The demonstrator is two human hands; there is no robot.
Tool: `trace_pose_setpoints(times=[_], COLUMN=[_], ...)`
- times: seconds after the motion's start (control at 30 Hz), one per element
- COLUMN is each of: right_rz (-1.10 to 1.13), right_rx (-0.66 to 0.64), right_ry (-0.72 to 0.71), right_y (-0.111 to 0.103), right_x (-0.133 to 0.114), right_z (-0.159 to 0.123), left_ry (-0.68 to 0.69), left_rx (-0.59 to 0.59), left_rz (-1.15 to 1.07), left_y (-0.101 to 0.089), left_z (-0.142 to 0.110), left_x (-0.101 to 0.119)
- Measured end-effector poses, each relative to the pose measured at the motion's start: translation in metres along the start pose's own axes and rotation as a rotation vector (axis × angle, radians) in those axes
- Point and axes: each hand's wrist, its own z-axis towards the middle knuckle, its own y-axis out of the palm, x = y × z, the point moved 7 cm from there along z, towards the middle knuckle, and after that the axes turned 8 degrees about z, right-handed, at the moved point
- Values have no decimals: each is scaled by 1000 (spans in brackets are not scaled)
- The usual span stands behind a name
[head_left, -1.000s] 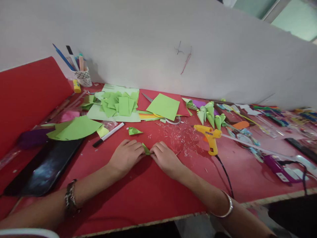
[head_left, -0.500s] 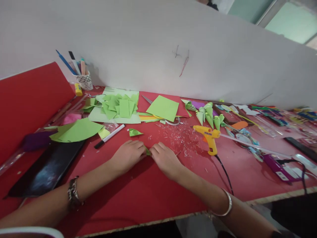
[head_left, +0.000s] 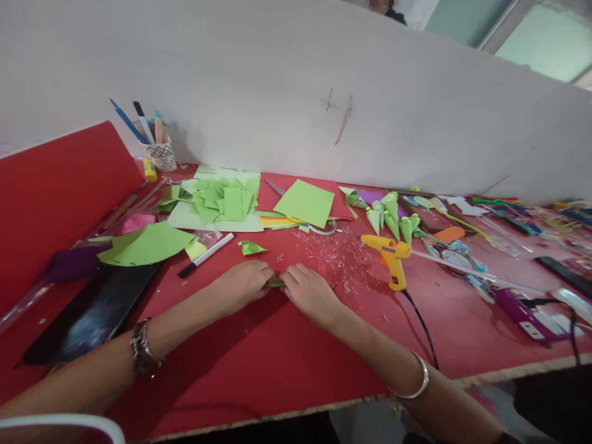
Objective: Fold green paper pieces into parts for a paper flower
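Between my two hands is a small piece of green paper (head_left: 276,284), mostly hidden by the fingers. My left hand (head_left: 247,285) is closed on its left end, and my right hand (head_left: 308,293) pinches its right end; both are low over the red table (head_left: 259,370). Just beyond my left hand lies a small folded green paper piece (head_left: 253,248). A white marker with a black cap (head_left: 206,254) rests to the left of that. The yellow glue gun (head_left: 388,258) lies to the right of my right hand, its black cord running toward the table edge.
Green paper squares (head_left: 226,200) are heaped at the back left, with a larger green sheet (head_left: 305,202) over scissors. Rolled green paper cones (head_left: 391,213) lie at the back right. A black tablet-like slab (head_left: 92,320), a pen cup (head_left: 161,154) and a purple power strip (head_left: 527,314) flank the work area.
My fingers have shifted slightly on the green paper, and a thin strip of it now shows between them. The view has moved a little; the other things lie where they were.
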Motion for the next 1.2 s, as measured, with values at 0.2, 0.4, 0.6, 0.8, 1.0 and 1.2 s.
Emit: trace_pose_setpoints(times=[0.2, 0.4, 0.6, 0.8, 1.0, 1.2], right_rz=[-94, -129, -124, -154, -274, -361], right_rx=[84, 197, 211, 198, 326, 358], right_ry=[-107, -207, -195, -237, -318, -373], right_y=[-5, -14, -19, -23, -39, -51], right_x=[-3, -7, -9, -13, -16, -20], right_z=[-5, -12, -14, -16, -23, -26], left_ry=[7, 17, -18, -37, -224, -272], left_rx=[15, 19, -3, 21, 14, -290], left_rz=[-127, -285, -375, -408, -532, -1008], left_y=[-1, -8, -20, -24, -15, 4], left_z=[-3, -8, -11, -11, -14, -18], left_x=[-5, -12, -9, -7, -22, -17])
